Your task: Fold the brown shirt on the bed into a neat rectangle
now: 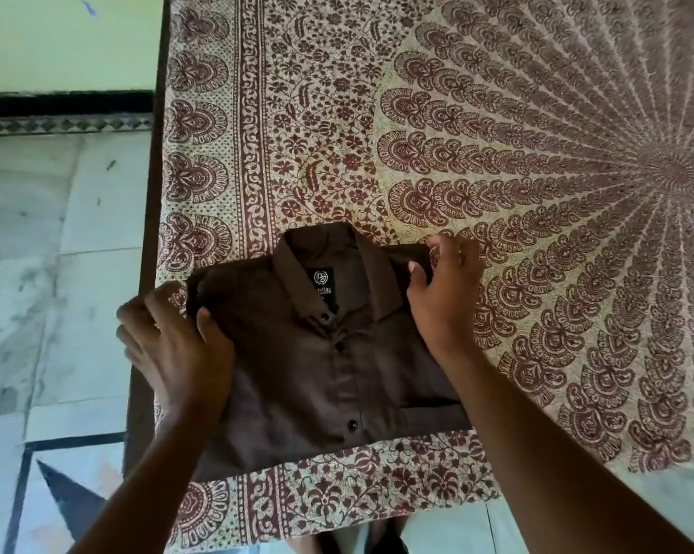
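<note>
The shirt [329, 365] lay low and centre in the frame, near the bed's [497, 133] lower left corner, already folded to a compact rectangle, front up, collar [329, 249] toward the top, buttons shut down the placket. The left hand [169, 345] held the upper left shoulder corner, thumb on top and fingers [145, 313] curled round the edge. The right hand [445, 285] held the upper right corner the same way, thumb over the cloth, fingers tucked past the edge.

What remained, I judged, was squaring: draw both corners outward evenly, keep the collar centred, then smooth downward so the lower edge stays straight and the pocket [433, 413] at lower right lies flat. Pulling one side harder would skew the placket.

The cloth was matte brown, thin and soft, with glossy dark buttons and a black label [322, 278] inside the collar. The bedsheet was cream, block-printed in maroon paisley and rays.
</note>
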Action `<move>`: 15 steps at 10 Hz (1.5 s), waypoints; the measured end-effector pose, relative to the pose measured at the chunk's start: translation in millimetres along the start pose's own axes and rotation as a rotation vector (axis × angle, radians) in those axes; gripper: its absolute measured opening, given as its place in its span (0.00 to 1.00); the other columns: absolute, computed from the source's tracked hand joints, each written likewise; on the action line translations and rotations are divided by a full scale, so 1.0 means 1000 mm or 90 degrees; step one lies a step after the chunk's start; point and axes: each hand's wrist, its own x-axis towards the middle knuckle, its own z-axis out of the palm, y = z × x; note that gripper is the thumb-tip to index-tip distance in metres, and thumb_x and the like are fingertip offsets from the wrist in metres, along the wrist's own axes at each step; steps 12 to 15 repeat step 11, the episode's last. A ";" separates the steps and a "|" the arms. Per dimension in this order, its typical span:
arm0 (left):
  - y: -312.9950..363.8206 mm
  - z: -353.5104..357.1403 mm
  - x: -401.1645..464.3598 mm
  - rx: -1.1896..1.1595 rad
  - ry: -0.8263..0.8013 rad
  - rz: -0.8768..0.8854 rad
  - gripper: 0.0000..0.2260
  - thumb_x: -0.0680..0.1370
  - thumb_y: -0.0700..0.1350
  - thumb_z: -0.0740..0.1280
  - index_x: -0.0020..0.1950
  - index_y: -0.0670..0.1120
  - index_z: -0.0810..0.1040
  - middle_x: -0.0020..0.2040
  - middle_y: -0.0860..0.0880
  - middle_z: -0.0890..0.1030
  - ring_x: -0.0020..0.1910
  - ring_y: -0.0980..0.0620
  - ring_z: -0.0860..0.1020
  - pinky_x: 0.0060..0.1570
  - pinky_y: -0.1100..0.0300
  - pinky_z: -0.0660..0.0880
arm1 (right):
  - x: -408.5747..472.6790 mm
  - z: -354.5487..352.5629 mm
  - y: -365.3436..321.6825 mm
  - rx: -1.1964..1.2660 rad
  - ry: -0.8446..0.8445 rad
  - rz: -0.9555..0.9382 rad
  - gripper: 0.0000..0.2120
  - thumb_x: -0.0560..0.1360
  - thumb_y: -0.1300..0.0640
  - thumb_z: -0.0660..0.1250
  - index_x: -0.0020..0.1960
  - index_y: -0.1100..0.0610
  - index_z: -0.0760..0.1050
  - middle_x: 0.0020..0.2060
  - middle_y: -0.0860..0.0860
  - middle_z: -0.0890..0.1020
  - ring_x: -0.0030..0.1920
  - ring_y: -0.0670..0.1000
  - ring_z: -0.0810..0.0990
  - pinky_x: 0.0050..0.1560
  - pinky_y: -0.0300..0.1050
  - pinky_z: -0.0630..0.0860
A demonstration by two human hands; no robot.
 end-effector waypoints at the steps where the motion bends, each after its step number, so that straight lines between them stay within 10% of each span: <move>1: 0.007 0.000 -0.032 0.111 -0.053 0.212 0.21 0.77 0.48 0.65 0.69 0.44 0.71 0.71 0.37 0.69 0.65 0.34 0.69 0.64 0.39 0.67 | -0.046 -0.010 -0.007 -0.032 0.032 -0.133 0.21 0.81 0.57 0.64 0.72 0.62 0.71 0.73 0.58 0.70 0.71 0.58 0.71 0.65 0.60 0.74; 3: -0.040 0.020 -0.029 0.261 -0.236 0.306 0.38 0.77 0.68 0.57 0.83 0.51 0.56 0.85 0.46 0.48 0.83 0.42 0.53 0.77 0.40 0.58 | -0.101 -0.008 0.037 -0.211 -0.292 -0.360 0.47 0.77 0.25 0.54 0.84 0.54 0.49 0.84 0.50 0.47 0.84 0.56 0.46 0.76 0.63 0.61; 8: -0.051 0.004 -0.045 0.288 -0.405 0.337 0.65 0.57 0.74 0.73 0.84 0.54 0.41 0.84 0.46 0.37 0.82 0.39 0.39 0.78 0.33 0.52 | -0.091 -0.025 0.082 -0.290 -0.376 -0.491 0.46 0.75 0.23 0.55 0.84 0.47 0.48 0.84 0.52 0.46 0.84 0.56 0.46 0.76 0.66 0.59; 10: -0.026 -0.010 -0.058 0.253 -0.360 0.324 0.58 0.65 0.61 0.79 0.84 0.56 0.44 0.85 0.46 0.43 0.83 0.39 0.43 0.79 0.36 0.51 | -0.099 -0.049 0.082 -0.152 -0.329 -0.388 0.38 0.81 0.33 0.58 0.83 0.51 0.56 0.84 0.54 0.50 0.84 0.57 0.46 0.77 0.64 0.61; 11: 0.024 -0.042 -0.085 0.004 -0.300 0.190 0.41 0.75 0.51 0.75 0.82 0.52 0.57 0.82 0.46 0.60 0.80 0.45 0.59 0.76 0.46 0.62 | -0.109 -0.084 0.052 0.111 -0.213 -0.286 0.29 0.81 0.49 0.67 0.77 0.60 0.68 0.80 0.57 0.63 0.82 0.57 0.59 0.73 0.60 0.72; 15: 0.024 -0.042 -0.085 0.004 -0.300 0.190 0.41 0.75 0.51 0.75 0.82 0.52 0.57 0.82 0.46 0.60 0.80 0.45 0.59 0.76 0.46 0.62 | -0.109 -0.084 0.052 0.111 -0.213 -0.286 0.29 0.81 0.49 0.67 0.77 0.60 0.68 0.80 0.57 0.63 0.82 0.57 0.59 0.73 0.60 0.72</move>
